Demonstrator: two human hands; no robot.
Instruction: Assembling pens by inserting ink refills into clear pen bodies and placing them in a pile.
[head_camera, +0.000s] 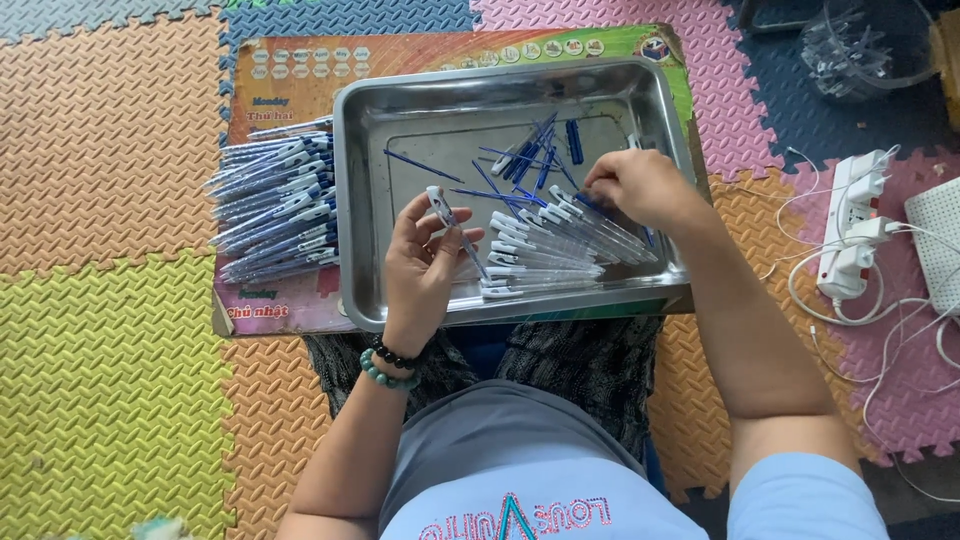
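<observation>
A steel tray (400, 100) lies in front of me on a printed board. My left hand (425, 262) holds a clear pen barrel (452, 222) with a white clip, tilted over the tray's near left part. My right hand (640, 185) reaches into the tray, fingertips pinching at a thin blue refill (590, 205) among loose blue refills (530, 160). A row of empty clear pen barrels (545, 250) lies in the tray between my hands.
A pile of assembled blue pens (280, 210) lies on the printed board (290, 60) left of the tray. Coloured foam mats (110, 330) cover the floor. A white power strip (850, 225) with cables lies at right, a clear plastic container (865, 45) at top right.
</observation>
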